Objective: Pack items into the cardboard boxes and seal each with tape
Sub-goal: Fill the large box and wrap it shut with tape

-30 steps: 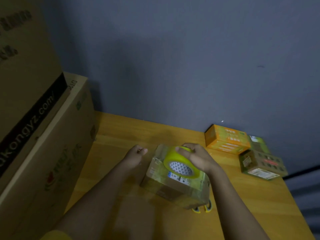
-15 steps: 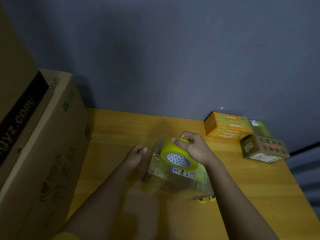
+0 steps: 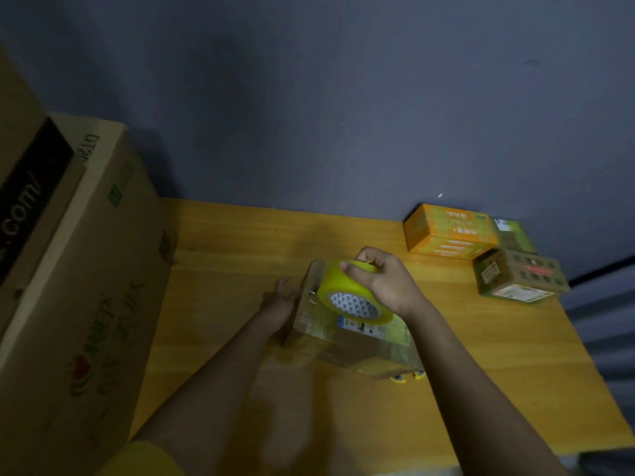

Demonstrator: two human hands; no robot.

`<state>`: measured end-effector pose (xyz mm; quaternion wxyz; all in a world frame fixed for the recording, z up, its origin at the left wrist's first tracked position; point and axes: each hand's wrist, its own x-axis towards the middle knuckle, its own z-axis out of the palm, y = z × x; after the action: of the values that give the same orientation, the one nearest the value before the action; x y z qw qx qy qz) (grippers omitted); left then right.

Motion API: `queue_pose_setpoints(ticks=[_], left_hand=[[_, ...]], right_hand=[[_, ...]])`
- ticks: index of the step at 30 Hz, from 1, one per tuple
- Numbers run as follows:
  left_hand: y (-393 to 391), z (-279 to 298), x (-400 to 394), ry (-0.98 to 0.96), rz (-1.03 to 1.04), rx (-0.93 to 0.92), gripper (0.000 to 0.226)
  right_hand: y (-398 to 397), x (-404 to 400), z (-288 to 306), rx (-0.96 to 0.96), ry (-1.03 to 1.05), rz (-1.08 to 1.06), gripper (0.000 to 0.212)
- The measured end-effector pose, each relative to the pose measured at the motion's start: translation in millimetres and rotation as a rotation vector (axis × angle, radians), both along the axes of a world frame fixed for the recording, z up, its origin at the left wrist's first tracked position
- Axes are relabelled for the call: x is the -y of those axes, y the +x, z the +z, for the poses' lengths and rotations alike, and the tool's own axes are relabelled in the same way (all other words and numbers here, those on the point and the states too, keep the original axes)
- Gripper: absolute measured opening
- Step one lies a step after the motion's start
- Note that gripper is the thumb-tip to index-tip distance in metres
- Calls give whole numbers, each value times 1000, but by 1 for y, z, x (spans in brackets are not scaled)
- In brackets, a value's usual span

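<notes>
Two hands: right (image 3: 385,281) gripping tape roll (image 3: 347,292), left (image 3: 280,298) flat against box (image 3: 347,341), fingertips hidden.

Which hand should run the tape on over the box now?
Right. The right hand already grips the yellow tape roll on top of the cardboard box; the left hand lies against the box's left side, likely steadying it.

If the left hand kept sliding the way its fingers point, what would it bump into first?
Nothing near: the left hand, flat against the taped cardboard box, points across bare wooden table toward the dark wall, though depth is unclear.
</notes>
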<state>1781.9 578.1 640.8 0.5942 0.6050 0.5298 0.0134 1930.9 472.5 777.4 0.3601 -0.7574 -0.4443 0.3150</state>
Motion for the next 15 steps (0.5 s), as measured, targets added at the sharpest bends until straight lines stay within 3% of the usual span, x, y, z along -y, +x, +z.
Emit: queue_pose_setpoints(ticks=[2,4,5,7,9,12,15], left_hand=[[-4,7,2,300,-136,-66,51],[-9,16,3,500,-185,101,52],[-11,21,4,477,-165,230,53],[-13,27,6,251,-85,452,57],[-12,36,9,20,-174,546,70],[-4,39,15,125,-417,420,100],[0,32,27,234,-289,445,107]], right_hand=[[1,1,1,-14,0,-5,42],[2,1,2,-22,-6,-2,43],[1,2,2,-23,-10,-4,44],[0,1,4,-12,-19,-8,48],[-2,0,4,12,-33,-21,54],[-3,1,9,15,-76,-47,42],[-1,2,14,-40,-169,-62,78]])
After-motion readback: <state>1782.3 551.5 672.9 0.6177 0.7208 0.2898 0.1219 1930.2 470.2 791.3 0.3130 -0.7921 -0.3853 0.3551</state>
